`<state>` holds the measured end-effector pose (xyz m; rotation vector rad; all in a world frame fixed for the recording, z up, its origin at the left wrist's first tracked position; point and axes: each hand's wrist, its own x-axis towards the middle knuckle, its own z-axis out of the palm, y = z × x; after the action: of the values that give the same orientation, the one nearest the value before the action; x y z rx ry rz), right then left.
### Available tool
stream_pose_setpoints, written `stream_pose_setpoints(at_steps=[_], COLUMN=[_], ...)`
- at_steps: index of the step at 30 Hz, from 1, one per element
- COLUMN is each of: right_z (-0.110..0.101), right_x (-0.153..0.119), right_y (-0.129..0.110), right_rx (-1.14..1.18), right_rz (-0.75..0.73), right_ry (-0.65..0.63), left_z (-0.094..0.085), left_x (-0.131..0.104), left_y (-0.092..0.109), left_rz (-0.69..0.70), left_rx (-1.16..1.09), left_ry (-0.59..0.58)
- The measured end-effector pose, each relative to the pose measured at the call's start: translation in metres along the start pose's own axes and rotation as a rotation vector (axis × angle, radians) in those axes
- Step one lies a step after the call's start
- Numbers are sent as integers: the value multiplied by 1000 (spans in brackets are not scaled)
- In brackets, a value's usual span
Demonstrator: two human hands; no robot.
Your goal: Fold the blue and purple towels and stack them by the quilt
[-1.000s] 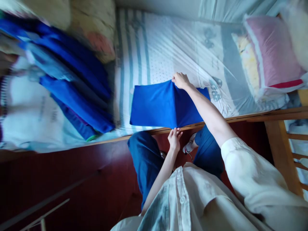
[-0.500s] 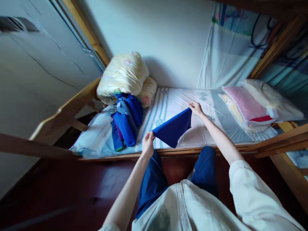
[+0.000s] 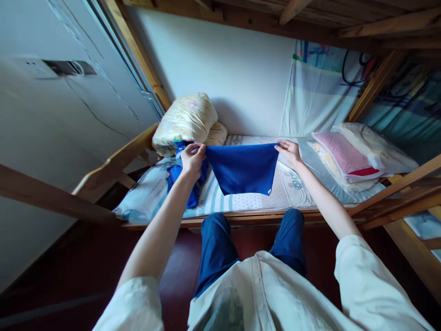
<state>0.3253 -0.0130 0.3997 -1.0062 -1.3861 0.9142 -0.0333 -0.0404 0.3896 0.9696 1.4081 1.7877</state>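
A dark blue cloth [image 3: 244,169] hangs spread out above the bed, its top edge nearly level and a small pale tag at its lower right corner. My left hand [image 3: 193,161] pinches the upper left corner. The upper right corner is between the fingers of my right hand [image 3: 288,152]. Behind my left hand lies a heap of blue clothes [image 3: 176,174] on the mattress, partly hidden by the hand and forearm.
A rolled cream quilt [image 3: 186,120] sits at the bed's left end. Pink and white pillows [image 3: 347,154] lie at the right. Wooden rails [image 3: 48,195] flank the bed [image 3: 213,209], with the upper bunk [image 3: 248,23] overhead and a curtain [image 3: 313,92] behind.
Both hands have risen in view, the left also moving left. The blue cloth, slanted before, is now stretched wide and level. The view has tilted up, showing more of the upper bunk.
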Motion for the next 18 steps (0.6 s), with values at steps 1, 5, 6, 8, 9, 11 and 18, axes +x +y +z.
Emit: stream_pose_setpoints(at_steps=[1, 5, 6, 8, 9, 11, 18], right_z=[-3, -15, -18, -24, -27, -33, -52], right_x=[-1, -9, -13, -23, -29, -46, -116], right_y=[-1, -1, 1, 4, 6, 10, 23], right_rx=[-9, -51, -65, -96, -112, -135, -62], right_rz=[-3, -6, -4, 2, 12, 51, 298], right_ry=[9, 53, 63, 73, 75, 71, 64], left_z=[0, 0, -1, -3, -5, -11, -42], left_x=[0, -9, -13, -21, -26, -36, -77], left_y=[3, 7, 7, 5, 3, -1, -19], left_rz=[24, 96, 102, 100, 91, 62, -144], left_rx=[4, 8, 7, 10, 18, 51, 155], left_ry=[-26, -140, -167, -208, -224, -260, -382])
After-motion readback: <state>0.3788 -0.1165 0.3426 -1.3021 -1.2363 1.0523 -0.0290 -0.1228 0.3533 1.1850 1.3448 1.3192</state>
